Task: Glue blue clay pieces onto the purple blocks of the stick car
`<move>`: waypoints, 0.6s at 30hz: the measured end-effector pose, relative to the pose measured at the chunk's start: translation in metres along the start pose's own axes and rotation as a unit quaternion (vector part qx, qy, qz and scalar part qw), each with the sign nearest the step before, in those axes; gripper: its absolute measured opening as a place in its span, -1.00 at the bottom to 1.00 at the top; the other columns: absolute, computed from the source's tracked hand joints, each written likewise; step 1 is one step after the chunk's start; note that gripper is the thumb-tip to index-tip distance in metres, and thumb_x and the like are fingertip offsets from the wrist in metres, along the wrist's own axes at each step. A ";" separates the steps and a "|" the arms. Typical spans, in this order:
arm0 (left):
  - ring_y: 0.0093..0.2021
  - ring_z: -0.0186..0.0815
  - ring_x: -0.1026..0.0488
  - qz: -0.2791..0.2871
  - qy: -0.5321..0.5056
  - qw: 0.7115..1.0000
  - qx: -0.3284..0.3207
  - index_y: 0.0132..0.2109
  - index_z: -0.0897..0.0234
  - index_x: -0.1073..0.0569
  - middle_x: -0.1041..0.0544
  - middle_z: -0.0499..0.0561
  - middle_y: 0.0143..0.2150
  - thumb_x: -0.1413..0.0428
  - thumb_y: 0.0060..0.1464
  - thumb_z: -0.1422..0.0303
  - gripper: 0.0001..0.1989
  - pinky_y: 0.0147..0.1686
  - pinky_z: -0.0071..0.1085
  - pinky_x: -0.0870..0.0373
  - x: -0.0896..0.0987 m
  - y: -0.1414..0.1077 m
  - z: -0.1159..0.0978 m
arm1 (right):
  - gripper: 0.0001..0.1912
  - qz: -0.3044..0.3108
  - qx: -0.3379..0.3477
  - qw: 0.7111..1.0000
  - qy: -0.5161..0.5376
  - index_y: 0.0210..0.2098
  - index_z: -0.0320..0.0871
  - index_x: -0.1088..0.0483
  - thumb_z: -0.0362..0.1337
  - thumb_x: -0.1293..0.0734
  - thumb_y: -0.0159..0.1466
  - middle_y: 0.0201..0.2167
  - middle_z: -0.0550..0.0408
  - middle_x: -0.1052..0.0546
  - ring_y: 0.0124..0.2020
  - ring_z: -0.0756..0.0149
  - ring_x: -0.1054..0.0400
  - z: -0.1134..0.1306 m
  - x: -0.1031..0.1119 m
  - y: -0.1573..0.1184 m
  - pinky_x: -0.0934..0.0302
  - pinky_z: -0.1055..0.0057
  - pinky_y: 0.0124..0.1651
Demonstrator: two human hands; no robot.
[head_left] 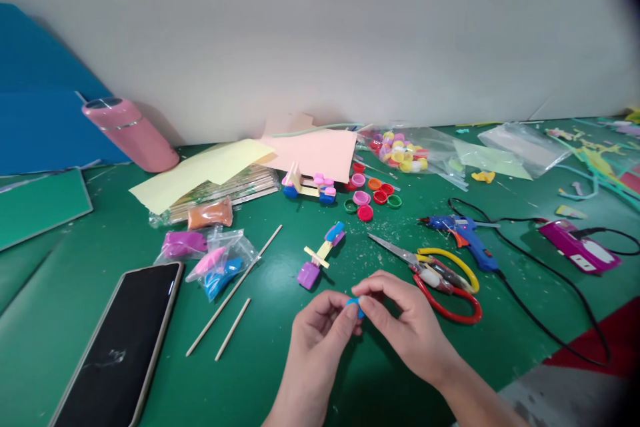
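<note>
A small piece of blue clay [356,307] is pinched between the fingertips of my left hand [323,337] and my right hand [400,320], low over the green table. Just beyond them lies a small model [323,253] of sticks with purple and blue clay blocks. Farther back stands a similar model [310,188] with blue and pink clay parts. To the left of my hands are two wooden sticks [233,329], one long and one short. Bags of purple clay [183,245], pink clay and blue clay [220,278] lie beyond the sticks.
A phone [120,347] lies at the left, a pink bottle [137,133] behind it. Scissors [440,273], a blue glue gun [463,237] with its cable and a purple box [577,247] are on the right. Bottle caps [365,199] and paper sheets [320,150] lie at the back.
</note>
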State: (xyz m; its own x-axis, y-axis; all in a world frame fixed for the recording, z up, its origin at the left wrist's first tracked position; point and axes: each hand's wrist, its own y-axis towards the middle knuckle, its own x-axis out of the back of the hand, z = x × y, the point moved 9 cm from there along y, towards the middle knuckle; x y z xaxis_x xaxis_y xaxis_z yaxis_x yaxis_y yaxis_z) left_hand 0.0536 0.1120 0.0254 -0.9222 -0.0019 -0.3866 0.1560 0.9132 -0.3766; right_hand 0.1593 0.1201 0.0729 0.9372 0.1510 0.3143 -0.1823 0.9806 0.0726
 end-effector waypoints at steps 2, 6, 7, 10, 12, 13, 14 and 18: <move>-0.49 -0.42 -0.28 -0.003 -0.029 0.999 0.015 -0.50 0.34 -0.42 -0.41 -0.08 -0.57 -0.18 -0.09 0.32 -0.83 -0.40 -0.49 -0.21 0.001 0.001 0.003 | -0.78 0.004 0.020 1.000 -0.004 -0.13 -0.11 -0.34 -0.28 -0.26 0.21 -0.26 0.07 -0.40 -0.29 0.37 -0.32 0.002 0.000 -0.001 -0.26 0.46 -0.24; -0.51 -0.45 -0.25 -0.015 -0.049 0.998 0.024 -0.52 0.33 -0.40 -0.38 -0.11 -0.59 -0.17 -0.07 0.34 -0.82 -0.41 -0.50 -0.19 0.004 0.001 0.005 | -0.66 0.021 0.070 0.995 -0.062 -0.06 -0.07 -0.33 -0.29 -0.33 0.15 -0.16 0.05 -0.35 -0.18 0.31 -0.29 0.005 -0.004 -0.003 -0.24 0.42 -0.12; -0.51 -0.45 -0.25 -0.010 -0.048 0.998 0.026 -0.53 0.33 -0.39 -0.38 -0.11 -0.59 -0.17 -0.07 0.34 -0.82 -0.40 -0.50 -0.19 0.003 0.000 0.005 | -0.68 0.022 0.075 0.994 -0.070 -0.07 -0.07 -0.34 -0.30 -0.32 0.16 -0.17 0.05 -0.35 -0.16 0.30 -0.29 0.005 -0.005 -0.002 -0.24 0.41 -0.11; -0.50 -0.43 -0.26 0.011 -0.053 0.998 0.029 -0.53 0.33 -0.39 -0.38 -0.09 -0.59 -0.14 -0.04 0.33 -0.81 -0.40 -0.48 -0.19 0.001 0.000 0.006 | -0.75 0.026 0.082 0.994 -0.068 -0.11 -0.07 -0.37 -0.29 -0.30 0.19 -0.21 0.05 -0.37 -0.18 0.30 -0.32 0.004 -0.007 -0.001 -0.26 0.41 -0.14; -0.49 -0.41 -0.26 0.032 -0.071 0.997 0.027 -0.51 0.33 -0.40 -0.38 -0.07 -0.56 -0.12 -0.02 0.30 -0.80 -0.40 -0.47 -0.20 -0.002 0.000 0.005 | -0.75 0.032 0.080 0.995 -0.057 -0.11 -0.08 -0.37 -0.30 -0.28 0.20 -0.22 0.05 -0.37 -0.21 0.32 -0.33 0.004 -0.007 0.000 -0.28 0.43 -0.17; -0.48 -0.40 -0.27 0.043 -0.082 0.995 0.026 -0.50 0.33 -0.41 -0.38 -0.06 -0.55 -0.11 -0.02 0.28 -0.79 -0.41 -0.46 -0.21 -0.003 0.000 0.004 | -0.75 0.035 0.079 0.995 -0.051 -0.11 -0.08 -0.37 -0.30 -0.28 0.20 -0.22 0.04 -0.37 -0.22 0.33 -0.33 0.004 -0.007 0.000 -0.28 0.43 -0.18; -0.48 -0.39 -0.28 0.052 -0.090 0.994 0.026 -0.49 0.33 -0.42 -0.38 -0.06 -0.54 -0.10 -0.02 0.26 -0.78 -0.41 -0.45 -0.22 -0.005 0.001 0.004 | -0.75 0.040 0.077 0.995 -0.046 -0.11 -0.08 -0.37 -0.31 -0.28 0.20 -0.22 0.04 -0.36 -0.23 0.33 -0.33 0.005 -0.007 0.000 -0.29 0.44 -0.19; -0.47 -0.39 -0.28 0.036 -0.076 0.995 0.044 -0.44 0.33 -0.47 -0.40 -0.06 -0.51 -0.17 -0.11 0.28 -0.83 -0.40 -0.45 -0.23 -0.004 0.003 0.007 | -0.70 0.082 0.092 0.990 -0.064 -0.05 -0.05 -0.36 -0.32 -0.28 0.20 -0.19 0.04 -0.36 -0.18 0.32 -0.30 0.012 -0.010 0.000 -0.26 0.42 -0.13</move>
State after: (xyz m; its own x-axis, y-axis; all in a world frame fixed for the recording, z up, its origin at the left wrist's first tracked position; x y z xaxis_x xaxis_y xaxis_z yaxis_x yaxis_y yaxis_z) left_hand 0.0602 0.1118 0.0203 -0.8441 -0.0048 -0.5362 0.2574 0.8736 -0.4130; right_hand 0.1467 0.1172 0.0807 0.8471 0.2777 0.4532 -0.3911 0.9030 0.1777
